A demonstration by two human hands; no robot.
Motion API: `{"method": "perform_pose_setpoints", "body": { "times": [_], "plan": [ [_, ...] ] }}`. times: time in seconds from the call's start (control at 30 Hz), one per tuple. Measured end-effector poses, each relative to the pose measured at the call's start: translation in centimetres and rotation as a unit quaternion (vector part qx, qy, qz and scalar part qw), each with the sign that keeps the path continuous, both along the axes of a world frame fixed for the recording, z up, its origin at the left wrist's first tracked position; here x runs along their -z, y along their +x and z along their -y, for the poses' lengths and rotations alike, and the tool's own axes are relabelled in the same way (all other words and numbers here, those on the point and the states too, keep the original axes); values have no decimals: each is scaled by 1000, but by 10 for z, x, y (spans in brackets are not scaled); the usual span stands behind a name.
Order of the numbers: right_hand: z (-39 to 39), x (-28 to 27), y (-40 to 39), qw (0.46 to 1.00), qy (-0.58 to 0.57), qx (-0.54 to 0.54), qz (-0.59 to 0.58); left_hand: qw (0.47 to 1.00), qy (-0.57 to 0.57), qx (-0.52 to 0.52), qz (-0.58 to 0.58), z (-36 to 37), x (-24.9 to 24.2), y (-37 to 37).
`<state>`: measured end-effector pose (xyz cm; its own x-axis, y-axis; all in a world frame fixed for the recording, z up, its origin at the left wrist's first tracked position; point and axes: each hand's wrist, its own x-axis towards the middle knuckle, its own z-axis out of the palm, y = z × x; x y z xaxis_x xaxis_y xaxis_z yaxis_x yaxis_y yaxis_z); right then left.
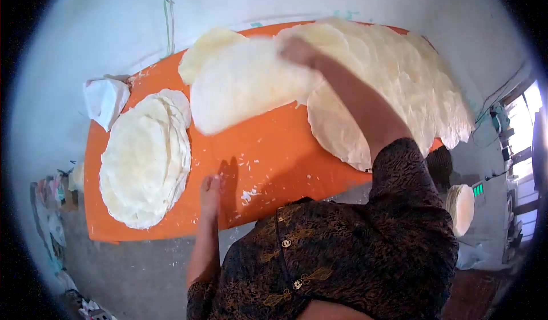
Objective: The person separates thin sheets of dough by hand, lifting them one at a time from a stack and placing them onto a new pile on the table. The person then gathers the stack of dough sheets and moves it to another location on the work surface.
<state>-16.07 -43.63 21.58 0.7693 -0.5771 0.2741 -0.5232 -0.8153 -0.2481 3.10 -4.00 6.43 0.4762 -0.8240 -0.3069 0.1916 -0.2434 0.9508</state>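
Observation:
My right hand [298,53], blurred by motion, is stretched far across the table and closed on the upper edge of a thin pale flatbread [245,83]. The sheet spreads left from it, its lower edge smeared and partly over the orange cover. Behind it a yellowish flatbread [208,47] shows at the table's far side. Close to the near edge, my left hand [211,193] is raised above the orange surface. Its thumb and fingers look slightly apart, with nothing visible between them. Left of it lies a stack of round flatbreads [140,163], layers slightly offset.
Overlapping flatbreads [394,75] cover the right part of the orange-covered table [251,160]. Small pale flakes [248,195] are scattered on the cover. A folded white cloth or bag [105,98] sits at the left corner. Another round stack [460,209] stands lower right, beyond the table.

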Motion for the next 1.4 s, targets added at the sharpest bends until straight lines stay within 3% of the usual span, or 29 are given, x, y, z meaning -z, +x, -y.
{"method": "perform_pose_setpoints", "body": {
  "times": [0.03, 0.07, 0.1, 0.13, 0.2, 0.23, 0.27, 0.33, 0.47, 0.53, 0.57, 0.6, 0.63, 0.7, 0.77, 0.8, 0.87, 1.0, 1.1, 1.27, 1.4],
  "plan": [
    [28, -22, -3, 994, -49, -3, 95, 997, 27, -1, 68, -2, 7, 3],
    [32, -72, 1, 971, -183, 85, -128, 990, 13, -5, 138, -2, 23, 5],
    [73, -81, -8, 982, -168, 83, 2, 979, 1, -11, 206, -2, 44, 7],
    [47, -120, -14, 978, -105, 166, 70, 962, -8, -17, 273, -2, 55, 9],
    [46, -143, -24, 918, -302, 182, 179, 894, -30, -7, 446, 2, 46, 6],
    [14, -160, -19, 914, -294, 190, 207, 849, -39, -1, 527, 6, 43, 4],
    [4, -164, -19, 923, -251, 264, 125, 839, -39, -11, 543, 8, 45, 3],
    [21, -132, -17, 910, -321, 255, 66, 818, -38, -22, 573, 12, 51, 1],
    [71, -14, 8, 916, -266, 277, -116, 779, -19, 1, 627, 24, 43, -2],
    [83, 60, 30, 954, -148, 252, -68, 777, -20, 2, 629, 28, 39, -2],
    [102, 102, 42, 975, -12, 215, 51, 778, -22, 0, 628, 28, 41, -1],
    [118, 135, 56, 962, 128, 173, 167, 780, -10, 3, 626, 28, 42, 0],
    [123, 149, 71, 925, 270, 180, 198, 781, 3, 7, 624, 29, 42, 1],
    [129, 173, 103, 789, 534, 186, 243, 779, 39, 11, 625, 30, 45, 2],
    [134, 190, 131, 655, 647, 217, 325, 785, 50, 13, 617, 33, 45, 2],
    [136, 193, 145, 628, 640, 227, 379, 788, 55, 14, 613, 35, 44, 2],
    [145, 197, 168, 624, 614, 250, 414, 781, 65, 11, 621, 39, 42, 2],
    [163, 204, 194, 682, 576, 305, 333, 776, 77, 15, 625, 40, 46, 4],
    [167, 199, 206, 668, 623, 269, 305, 783, 92, 27, 614, 39, 46, 5],
    [155, 188, 221, 615, 698, 240, 277, 785, 87, 30, 613, 40, 39, 4],
    [47, 150, 196, 548, 763, 145, 311, 796, 52, 5, 602, 35, 41, 3]
  ]
}}
